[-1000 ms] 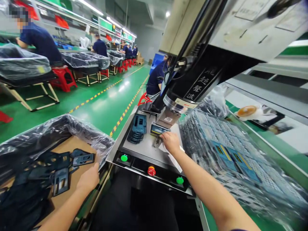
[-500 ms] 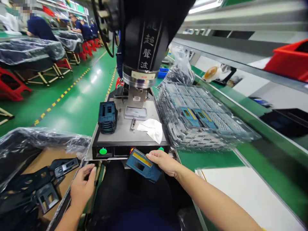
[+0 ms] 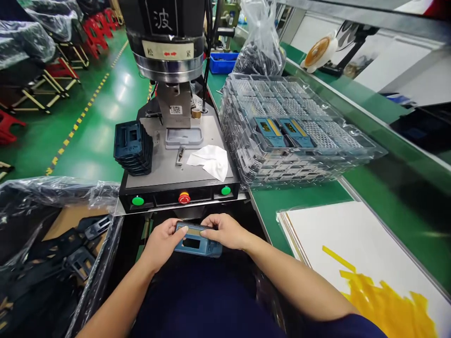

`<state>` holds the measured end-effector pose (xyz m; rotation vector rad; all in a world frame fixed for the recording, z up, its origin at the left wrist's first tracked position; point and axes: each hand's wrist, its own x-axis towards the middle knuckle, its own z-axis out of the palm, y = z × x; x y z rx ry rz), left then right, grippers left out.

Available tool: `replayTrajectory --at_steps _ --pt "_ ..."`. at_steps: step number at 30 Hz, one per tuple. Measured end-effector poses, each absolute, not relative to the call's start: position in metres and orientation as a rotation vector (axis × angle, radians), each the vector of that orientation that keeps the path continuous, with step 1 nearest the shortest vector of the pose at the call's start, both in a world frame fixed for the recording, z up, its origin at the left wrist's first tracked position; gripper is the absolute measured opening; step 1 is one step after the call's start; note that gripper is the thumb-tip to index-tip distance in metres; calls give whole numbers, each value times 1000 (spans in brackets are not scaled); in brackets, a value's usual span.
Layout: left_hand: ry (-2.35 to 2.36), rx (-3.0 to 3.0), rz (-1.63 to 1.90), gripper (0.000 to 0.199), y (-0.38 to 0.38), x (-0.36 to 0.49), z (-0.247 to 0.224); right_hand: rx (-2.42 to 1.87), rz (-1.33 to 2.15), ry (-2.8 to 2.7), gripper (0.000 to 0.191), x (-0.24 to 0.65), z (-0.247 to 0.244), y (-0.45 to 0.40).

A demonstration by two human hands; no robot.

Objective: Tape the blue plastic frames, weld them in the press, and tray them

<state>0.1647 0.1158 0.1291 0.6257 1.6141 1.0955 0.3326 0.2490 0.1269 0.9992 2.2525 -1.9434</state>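
Low in front of my body, both hands grip a blue plastic panel point(image 3: 204, 249) with a dark rectangular window and a dull tan strip along its upper part. My left hand point(image 3: 162, 244) is closed on its left end, the thumb lying on the strip. My right hand point(image 3: 227, 231) pinches the upper right part, its thumb pressed on the strip's other end. The fingers behind the panel are hidden. Just beyond it is the machine's front face, with a red stop button point(image 3: 183, 197) and two green buttons point(image 3: 138, 201).
The press head point(image 3: 172, 56) hangs over a grey fixture point(image 3: 184, 137), a white cloth point(image 3: 211, 160) and stacked dark frames point(image 3: 132, 148). Clear trays point(image 3: 303, 159) hold two panels at right. Yellow strips point(image 3: 391, 305) lie on white sheets. A plastic-lined bin point(image 3: 112, 234) with dark parts stands left.
My left hand has come from beside the bin onto the panel, which is now held level in both hands. The view has tilted down, and the strip looks tan instead of yellow.
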Motion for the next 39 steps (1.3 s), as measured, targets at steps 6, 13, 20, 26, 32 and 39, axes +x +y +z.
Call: replayTrajectory --at_steps 6,13,20,26,32,39 --pt "1684 700 1079 30 115 167 118 960 -1690 2549 21 337 121 244" --pt "2148 917 885 52 116 174 110 1057 -1894 2492 27 330 100 232" --pt "2372 1148 633 87 123 179 118 1218 -2251 2261 34 323 80 212" --pt "2103 819 897 51 122 163 115 1190 -2164 2265 35 333 90 219" --pt "1817 307 1404 67 118 163 109 617 -1341 3089 83 350 117 223" --pt "1587 113 1456 64 118 157 109 305 -697 3334 62 353 146 238"
